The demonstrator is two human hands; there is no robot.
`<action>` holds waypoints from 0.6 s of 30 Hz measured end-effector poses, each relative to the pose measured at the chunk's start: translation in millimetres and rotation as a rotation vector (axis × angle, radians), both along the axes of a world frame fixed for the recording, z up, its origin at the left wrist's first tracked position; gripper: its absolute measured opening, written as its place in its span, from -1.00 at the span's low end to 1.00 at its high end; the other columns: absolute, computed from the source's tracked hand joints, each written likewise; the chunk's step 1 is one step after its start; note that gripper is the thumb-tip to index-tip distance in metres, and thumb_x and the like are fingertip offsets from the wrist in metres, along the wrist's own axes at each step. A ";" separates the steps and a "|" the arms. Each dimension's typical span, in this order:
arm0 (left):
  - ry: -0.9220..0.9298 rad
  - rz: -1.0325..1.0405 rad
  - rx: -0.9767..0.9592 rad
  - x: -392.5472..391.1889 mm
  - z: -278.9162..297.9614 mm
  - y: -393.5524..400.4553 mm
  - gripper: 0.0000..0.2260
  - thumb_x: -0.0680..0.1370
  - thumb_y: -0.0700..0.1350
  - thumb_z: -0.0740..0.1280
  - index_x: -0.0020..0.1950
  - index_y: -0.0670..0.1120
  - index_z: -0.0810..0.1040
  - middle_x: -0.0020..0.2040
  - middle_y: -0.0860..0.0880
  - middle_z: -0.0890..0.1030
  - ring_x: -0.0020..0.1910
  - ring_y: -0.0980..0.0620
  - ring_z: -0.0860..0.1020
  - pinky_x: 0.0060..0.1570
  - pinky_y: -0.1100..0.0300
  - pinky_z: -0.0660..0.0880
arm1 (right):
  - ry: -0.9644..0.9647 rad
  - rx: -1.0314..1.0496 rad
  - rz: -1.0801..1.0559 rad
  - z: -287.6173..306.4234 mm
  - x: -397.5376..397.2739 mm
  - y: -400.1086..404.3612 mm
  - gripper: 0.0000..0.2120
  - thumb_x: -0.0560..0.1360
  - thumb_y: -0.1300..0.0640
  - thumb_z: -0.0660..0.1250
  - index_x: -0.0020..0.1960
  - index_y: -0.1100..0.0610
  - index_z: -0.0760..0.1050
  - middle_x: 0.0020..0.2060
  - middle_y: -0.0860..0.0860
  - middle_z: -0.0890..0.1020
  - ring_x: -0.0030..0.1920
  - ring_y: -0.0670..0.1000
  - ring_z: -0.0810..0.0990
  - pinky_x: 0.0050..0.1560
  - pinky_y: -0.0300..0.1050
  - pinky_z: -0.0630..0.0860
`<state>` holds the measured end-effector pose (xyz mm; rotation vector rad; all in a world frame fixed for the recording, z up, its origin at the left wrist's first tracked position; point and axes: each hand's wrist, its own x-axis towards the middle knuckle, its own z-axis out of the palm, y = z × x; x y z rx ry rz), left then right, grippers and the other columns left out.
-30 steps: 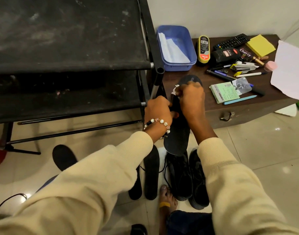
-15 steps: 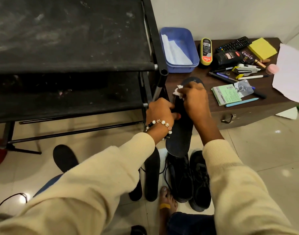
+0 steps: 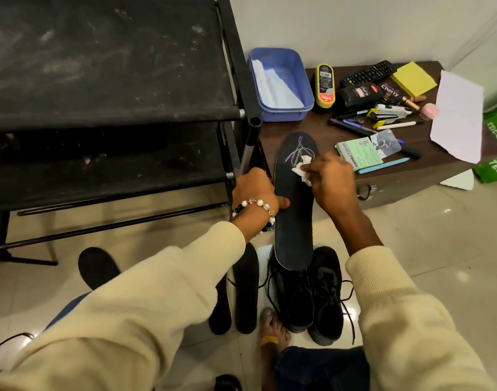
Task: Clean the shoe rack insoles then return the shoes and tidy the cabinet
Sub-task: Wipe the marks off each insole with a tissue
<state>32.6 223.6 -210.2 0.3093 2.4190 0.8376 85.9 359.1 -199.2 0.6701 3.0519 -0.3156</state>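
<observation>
The shoe rack (image 3: 106,88) is noted to the left of the grip; its black shelves are bare of shoes and appear dusty and scuffed. Below and left of the grip, one loose insole (image 3: 96,266) lies on the floor tiles, and two more (image 3: 246,289) lie side by side just under the left forearm. Whether these have been wiped cannot be told.

The left hand (image 3: 254,191) is closed on the left edge of the held insole (image 3: 294,210), thumb pressed on its upper face, so that it is steadied lengthwise over the floor. Directly right of that grip, the right hand (image 3: 330,182) pinches a crumpled white tissue (image 3: 303,169), which is pressed against the toe half of the insole, close beside a pale printed mark.

Beneath the held insole a pair of black shoes (image 3: 309,294) stands on the floor, laces loose. Further right, the low cabinet (image 3: 405,179) is cluttered with a blue tray (image 3: 281,83), polish, pens and paper.

The cleaning stage is judged to be in progress. Return of the shoes to the rack and tidying of the cabinet top appear outstanding.
</observation>
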 end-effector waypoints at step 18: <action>0.014 0.109 0.125 -5.4 -2.2 4.5 -0.77 0.47 -0.03 0.46 -0.12 -0.21 0.65 -0.19 -0.15 0.66 -0.17 -0.09 0.65 -0.02 0.01 0.60 | 0.043 0.025 -0.072 -6.0 -11.0 9.3 -0.74 0.57 0.21 0.22 0.22 0.17 0.57 0.17 0.16 0.53 0.18 0.15 0.45 0.14 -0.07 0.35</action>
